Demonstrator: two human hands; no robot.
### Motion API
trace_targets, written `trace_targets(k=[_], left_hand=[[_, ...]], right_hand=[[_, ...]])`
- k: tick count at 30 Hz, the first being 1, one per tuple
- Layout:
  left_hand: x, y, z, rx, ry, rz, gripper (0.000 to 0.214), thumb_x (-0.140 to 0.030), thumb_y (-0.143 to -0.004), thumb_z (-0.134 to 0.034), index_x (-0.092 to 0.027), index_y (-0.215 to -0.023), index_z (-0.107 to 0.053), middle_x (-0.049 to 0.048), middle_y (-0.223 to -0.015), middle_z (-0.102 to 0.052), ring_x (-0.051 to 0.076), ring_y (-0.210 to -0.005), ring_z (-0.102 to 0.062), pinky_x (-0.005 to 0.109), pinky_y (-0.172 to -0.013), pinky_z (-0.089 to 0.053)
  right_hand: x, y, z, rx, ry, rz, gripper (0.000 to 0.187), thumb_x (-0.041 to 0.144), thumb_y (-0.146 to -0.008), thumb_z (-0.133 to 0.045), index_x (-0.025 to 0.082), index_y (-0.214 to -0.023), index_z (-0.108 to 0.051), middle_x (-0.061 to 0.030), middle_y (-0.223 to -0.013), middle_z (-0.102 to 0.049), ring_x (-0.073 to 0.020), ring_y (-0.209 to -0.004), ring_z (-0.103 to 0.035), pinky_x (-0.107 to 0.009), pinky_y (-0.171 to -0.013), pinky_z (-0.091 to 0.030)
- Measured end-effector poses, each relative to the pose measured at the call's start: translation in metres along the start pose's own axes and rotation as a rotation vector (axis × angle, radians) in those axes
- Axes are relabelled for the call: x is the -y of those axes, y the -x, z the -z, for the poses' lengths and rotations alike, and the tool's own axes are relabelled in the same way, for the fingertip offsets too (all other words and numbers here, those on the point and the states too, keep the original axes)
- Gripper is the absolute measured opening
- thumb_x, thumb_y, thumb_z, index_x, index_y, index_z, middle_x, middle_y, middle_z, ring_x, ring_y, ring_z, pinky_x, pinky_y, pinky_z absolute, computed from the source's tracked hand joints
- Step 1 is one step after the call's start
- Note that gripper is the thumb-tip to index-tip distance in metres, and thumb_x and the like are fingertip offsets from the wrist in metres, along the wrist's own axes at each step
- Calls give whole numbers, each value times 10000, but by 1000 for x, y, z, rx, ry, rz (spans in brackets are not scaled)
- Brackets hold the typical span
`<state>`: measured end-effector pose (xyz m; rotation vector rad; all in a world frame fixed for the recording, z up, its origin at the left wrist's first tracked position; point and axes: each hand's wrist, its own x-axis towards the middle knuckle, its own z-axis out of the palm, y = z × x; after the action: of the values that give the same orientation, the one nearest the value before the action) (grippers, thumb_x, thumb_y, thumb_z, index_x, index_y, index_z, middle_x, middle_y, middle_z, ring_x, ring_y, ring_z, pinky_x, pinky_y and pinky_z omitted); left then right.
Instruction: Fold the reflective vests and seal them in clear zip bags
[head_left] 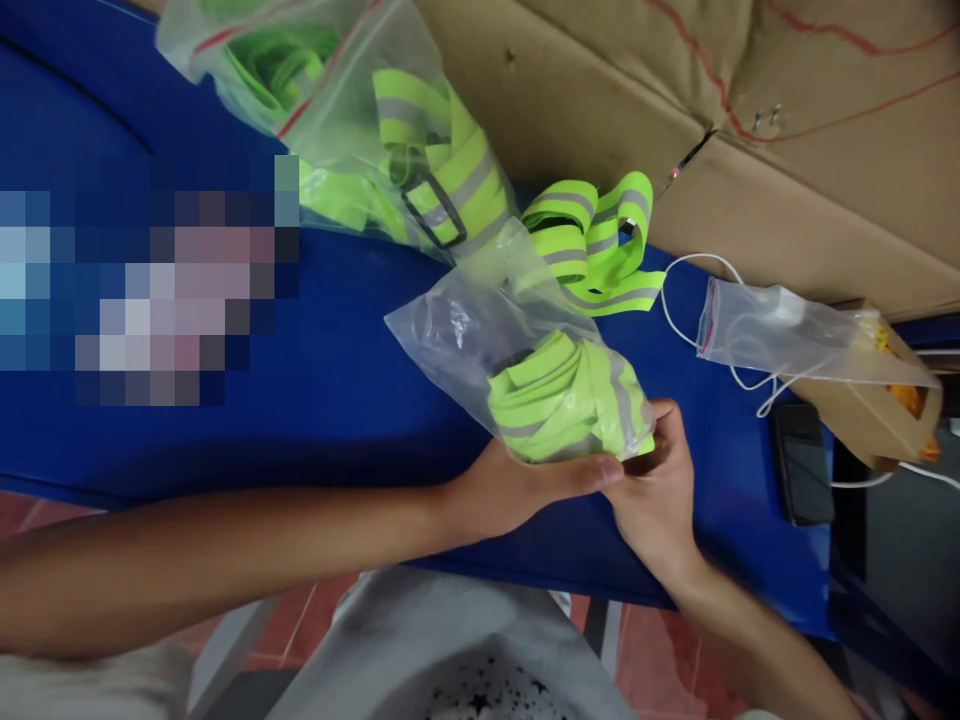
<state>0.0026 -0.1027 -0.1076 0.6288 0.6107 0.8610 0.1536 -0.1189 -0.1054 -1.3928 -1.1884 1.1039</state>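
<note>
My left hand (525, 485) cups the underside of a clear plastic bag (469, 330) that holds a folded neon-yellow reflective strap (566, 400). My right hand (660, 480) pinches the bag's end beside the strap, fingers closed. Both hands hold the bag just above the blue table (337, 400), near its front edge. A loose neon-yellow reflective strap (592, 240) lies behind the bag.
A bigger clear bag (352, 110) full of similar straps lies at the back. To the right are an empty zip bag (780, 335), a white cable (675, 300), a black phone (802, 465) and a small cardboard box (877, 420). Cardboard sheets (750, 130) stand behind the table.
</note>
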Motion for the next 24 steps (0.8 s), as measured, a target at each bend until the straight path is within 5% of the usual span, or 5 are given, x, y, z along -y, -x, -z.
trace_targets(k=[6,11,13,17,24], left_hand=[[-22,-4,11,16,63,83,407,-289,-798,-875,-218,-1177,-746,47,-1299,-764,268,-1263,-694,383,-1114,-532],[-40,-9,26,66,145,237,351,-189,-786,-882,-264,-1115,-781,-21,-1126,-811,177,-1082,-755,270,-966,-572],[-38,-10,27,131,155,308,369,-161,-766,-894,-258,-1106,-788,-15,-1084,-812,164,-1011,-760,263,-918,-582],[-29,-9,23,145,209,357,465,-145,-719,-911,-262,-1148,-776,-4,-1106,-796,166,-1001,-739,273,-885,-583],[-13,-4,19,130,138,400,413,-282,-714,-935,-201,-1075,-753,42,-1005,-764,200,-946,-703,314,-832,-555]], right_hand=[[-2,-5,22,239,102,99,504,371,-765,-934,295,-1100,-566,29,-897,-669,-150,-715,-664,-275,-604,-598],[-7,-20,52,90,452,590,965,382,-595,-1029,357,-1425,-535,-76,-1258,-625,-297,-1107,-662,-495,-913,-627],[-7,-20,55,151,523,664,1022,466,-604,-1011,355,-1488,-509,-105,-1374,-555,-347,-1229,-615,-551,-986,-608],[-6,-11,46,260,640,724,708,417,-805,-896,318,-1442,-603,-111,-1401,-512,-323,-1281,-592,-483,-1006,-627],[-4,-9,39,152,603,719,490,154,-887,-789,286,-1346,-679,-103,-1388,-554,-282,-1245,-635,-425,-965,-633]])
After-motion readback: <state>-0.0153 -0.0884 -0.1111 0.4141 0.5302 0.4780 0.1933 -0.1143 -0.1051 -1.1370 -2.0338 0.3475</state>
